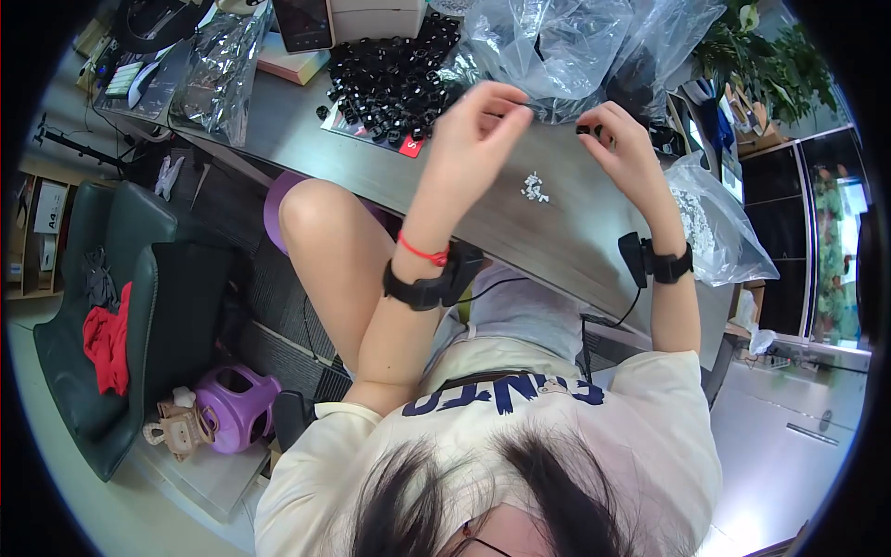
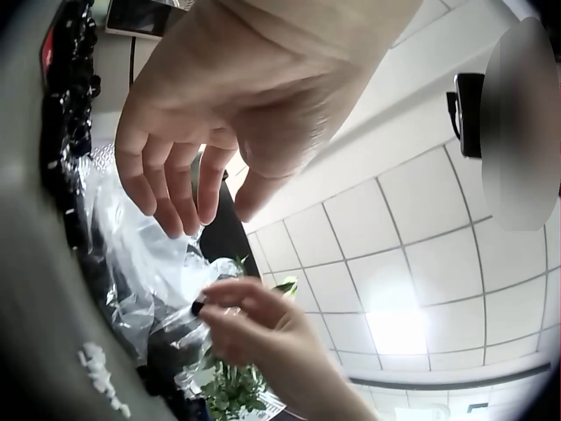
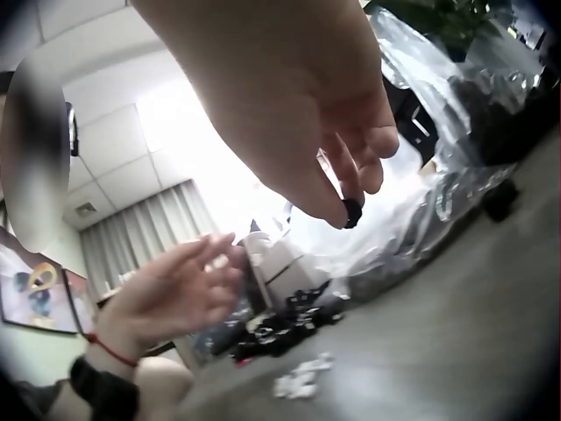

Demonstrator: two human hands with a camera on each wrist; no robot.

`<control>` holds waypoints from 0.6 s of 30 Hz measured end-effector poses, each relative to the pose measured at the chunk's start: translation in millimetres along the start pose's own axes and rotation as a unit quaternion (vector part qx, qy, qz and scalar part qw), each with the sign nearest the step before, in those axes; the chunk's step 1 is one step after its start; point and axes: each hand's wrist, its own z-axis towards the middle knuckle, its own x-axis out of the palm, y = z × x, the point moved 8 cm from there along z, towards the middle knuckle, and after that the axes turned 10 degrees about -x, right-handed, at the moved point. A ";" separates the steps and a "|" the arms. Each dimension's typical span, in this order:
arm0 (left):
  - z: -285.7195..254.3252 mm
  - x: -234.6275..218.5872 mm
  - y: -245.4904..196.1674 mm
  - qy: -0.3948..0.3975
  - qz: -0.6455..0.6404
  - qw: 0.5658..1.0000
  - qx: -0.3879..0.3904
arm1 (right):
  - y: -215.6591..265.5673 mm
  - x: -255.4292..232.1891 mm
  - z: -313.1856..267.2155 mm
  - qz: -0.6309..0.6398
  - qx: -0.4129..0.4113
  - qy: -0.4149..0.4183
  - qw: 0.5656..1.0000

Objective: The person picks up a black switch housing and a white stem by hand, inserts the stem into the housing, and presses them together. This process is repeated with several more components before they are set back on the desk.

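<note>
My right hand point(image 1: 624, 148) pinches a small black plastic piece point(image 3: 352, 213) between thumb and fingertip, above the right part of the table. A second dark bit shows near its curled fingers in the head view. My left hand point(image 1: 475, 135), with a red string at the wrist, is raised over the table near the black heap; its fingers are loosely bent and thumb and fingertips stand apart in the left wrist view. A heap of small black plastic pieces point(image 1: 385, 88) lies beyond it. Between and below the hands is a little pile of white pieces point(image 1: 534, 188).
Clear plastic bags point(image 1: 543, 46) lie at the back of the grey table point(image 1: 371, 176). To the right, a bag of white pieces point(image 1: 701, 223) hangs by the table edge. A phone point(image 1: 304, 23) and another clear bag point(image 1: 215, 79) are at the back left.
</note>
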 end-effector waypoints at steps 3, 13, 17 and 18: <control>-2.7 28.4 16.6 0.067 0.072 0.993 -0.065 | 54.2 -4.9 6.7 0.024 -0.057 -0.041 0.997; -2.5 33.0 12.0 0.095 -0.025 0.995 -0.018 | 70.8 -3.3 -0.1 0.067 -0.094 -0.114 0.987; -3.8 31.1 9.9 0.096 0.008 0.995 -0.022 | 70.5 -1.2 -6.9 0.084 -0.081 -0.133 0.984; -3.4 26.2 7.2 0.085 0.028 0.996 -0.026 | 61.5 5.5 -10.4 0.082 -0.050 -0.094 0.991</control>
